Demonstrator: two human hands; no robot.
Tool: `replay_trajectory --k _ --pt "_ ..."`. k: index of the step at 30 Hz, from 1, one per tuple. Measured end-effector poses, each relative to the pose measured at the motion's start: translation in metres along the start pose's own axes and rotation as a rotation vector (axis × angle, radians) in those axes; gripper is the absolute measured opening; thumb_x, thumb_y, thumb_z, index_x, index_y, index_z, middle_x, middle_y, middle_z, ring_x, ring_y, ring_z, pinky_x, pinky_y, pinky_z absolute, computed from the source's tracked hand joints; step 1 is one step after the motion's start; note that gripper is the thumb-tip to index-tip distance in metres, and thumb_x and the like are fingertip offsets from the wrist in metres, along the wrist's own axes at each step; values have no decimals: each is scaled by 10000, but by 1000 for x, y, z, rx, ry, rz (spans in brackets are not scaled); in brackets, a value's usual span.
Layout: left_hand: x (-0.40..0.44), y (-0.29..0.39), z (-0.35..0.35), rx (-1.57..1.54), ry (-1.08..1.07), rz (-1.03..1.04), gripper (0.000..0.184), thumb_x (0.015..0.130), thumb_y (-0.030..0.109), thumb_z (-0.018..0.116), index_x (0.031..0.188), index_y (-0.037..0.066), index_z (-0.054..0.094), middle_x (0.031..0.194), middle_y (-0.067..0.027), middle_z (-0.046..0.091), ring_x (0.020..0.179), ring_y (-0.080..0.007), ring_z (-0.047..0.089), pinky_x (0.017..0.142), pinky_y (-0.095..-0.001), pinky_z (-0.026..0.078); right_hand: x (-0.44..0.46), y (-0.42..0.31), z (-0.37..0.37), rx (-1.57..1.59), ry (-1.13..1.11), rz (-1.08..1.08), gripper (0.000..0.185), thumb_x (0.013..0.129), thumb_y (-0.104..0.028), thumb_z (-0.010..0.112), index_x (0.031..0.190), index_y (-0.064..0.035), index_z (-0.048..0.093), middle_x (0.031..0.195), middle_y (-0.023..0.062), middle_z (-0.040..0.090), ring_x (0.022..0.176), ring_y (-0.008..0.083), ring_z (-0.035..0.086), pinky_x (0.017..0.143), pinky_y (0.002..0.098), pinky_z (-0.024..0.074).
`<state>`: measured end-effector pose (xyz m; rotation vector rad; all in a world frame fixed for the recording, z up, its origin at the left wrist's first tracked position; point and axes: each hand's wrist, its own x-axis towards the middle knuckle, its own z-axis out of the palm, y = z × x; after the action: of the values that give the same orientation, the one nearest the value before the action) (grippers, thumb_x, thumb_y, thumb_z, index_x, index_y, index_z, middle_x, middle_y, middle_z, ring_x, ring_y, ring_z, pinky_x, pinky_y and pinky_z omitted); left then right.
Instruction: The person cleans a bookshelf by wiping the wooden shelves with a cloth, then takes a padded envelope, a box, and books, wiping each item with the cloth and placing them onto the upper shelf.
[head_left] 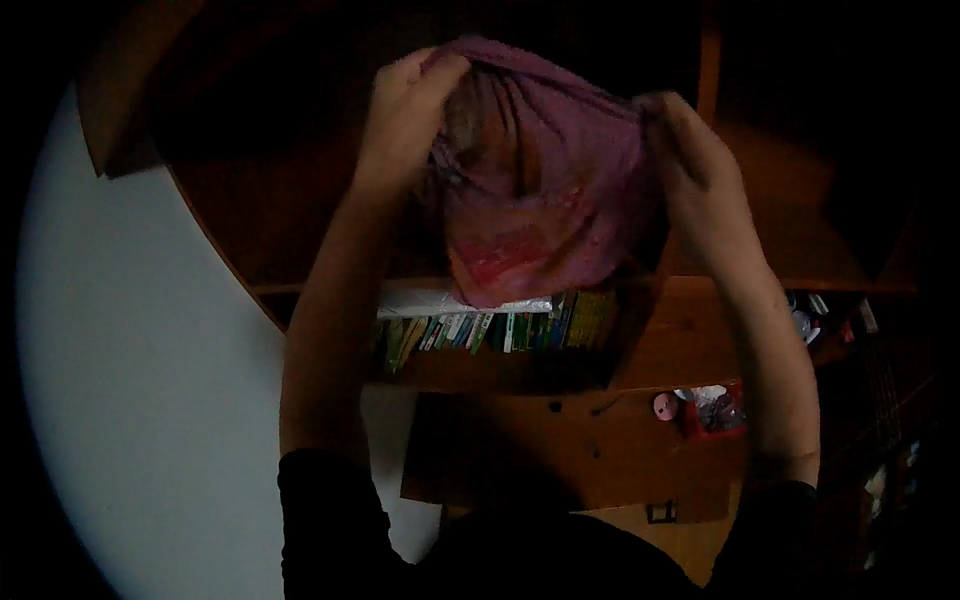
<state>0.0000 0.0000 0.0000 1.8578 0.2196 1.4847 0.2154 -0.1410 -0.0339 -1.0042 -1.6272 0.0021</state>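
Note:
A purple-pink piece of cloth (590,170) with a reddish-orange print hangs between my two raised hands, in front of dark wooden shelving. It looks like a garment, but the folds hide its exact kind. My left hand (412,105) is closed on its upper left edge, knuckles toward me. At the upper right edge, my right hand (695,160) pinches the fabric, with the fingertips partly hidden behind it. The cloth sags in creases from the left grip, and its lower end hangs just over a row of books.
Below the cloth, a shelf holds a row of books (480,330). A wooden desk surface (500,450) lies lower down, with a red container (716,410) and a round pink object (665,405) at its right. A pale wall (140,370) stands at the left.

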Motion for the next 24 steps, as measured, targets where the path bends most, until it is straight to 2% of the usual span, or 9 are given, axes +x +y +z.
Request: replay_trajectory --k 3,5,6,8,11,14,16,21,24 --pt "28 -21 -13 167 23 -16 249 859 259 563 990 62 639 992 -113 660 862 -266 621 738 -335 492 12 6 7 -223 115 -33 253 848 -49 540 1100 -57 557 1118 158 570 1070 335 519 897 362 437" --pt "35 -61 -13 728 -166 125 347 848 289 561 1082 34 595 1125 -160 589 1009 -303 562 867 -380 440 14 22 10 -954 92 -258 271 806 -50 561 1076 -70 571 1093 133 565 1082 335 496 872 351 444" --pt "32 -81 -10 914 -228 189 383 845 299 560 1112 25 580 1169 -175 566 1058 -316 542 910 -395 422 8 24 10 -955 91 -248 271 806 -50 561 1076 -70 571 1093 133 565 1082 335 496 872 351 444" --pt "16 -119 19 1257 -27 191 536 841 373 549 1231 11 490 1329 -209 405 1216 -372 388 1041 -482 265 5 29 6 -873 127 -404 295 783 -68 572 1077 -90 583 1110 108 549 1122 320 471 886 374 431" --pt "-39 -126 40 1279 -131 288 609 834 460 540 1268 41 456 1395 -164 307 1261 -367 309 1042 -544 207 -3 32 -12 -1041 221 -575 310 775 -88 593 1085 -105 591 1147 94 532 1143 319 456 905 408 415" --pt "-86 -108 67 1273 -418 212 604 856 478 500 1251 21 473 1338 -191 385 1230 -383 355 1038 -506 252 -6 41 -25 -945 231 -461 298 816 -134 590 1115 -131 597 1215 83 508 1193 303 423 973 430 353" --pt "-98 -111 89 1165 -669 -100 564 882 471 452 1202 9 509 1255 -217 462 1180 -380 416 1019 -458 305 -2 50 -19 -934 245 -504 336 812 -145 610 1147 -144 585 1253 83 483 1207 306 401 988 427 329" --pt "-86 -140 89 992 -838 -84 543 897 462 419 1107 -23 547 1158 -225 538 1093 -377 492 965 -420 372 3 82 23 -788 353 -569 347 855 -222 591 1200 -187 572 1352 72 406 1281 290 300 1037 421 240" --pt "-68 -177 84 860 -997 -120 546 895 459 426 1081 -39 549 1115 -227 562 1054 -379 518 939 -421 393 7 106 48 -959 366 -541 340 880 -273 560 1213 -207 562 1383 70 372 1311 287 250 1050 412 202"
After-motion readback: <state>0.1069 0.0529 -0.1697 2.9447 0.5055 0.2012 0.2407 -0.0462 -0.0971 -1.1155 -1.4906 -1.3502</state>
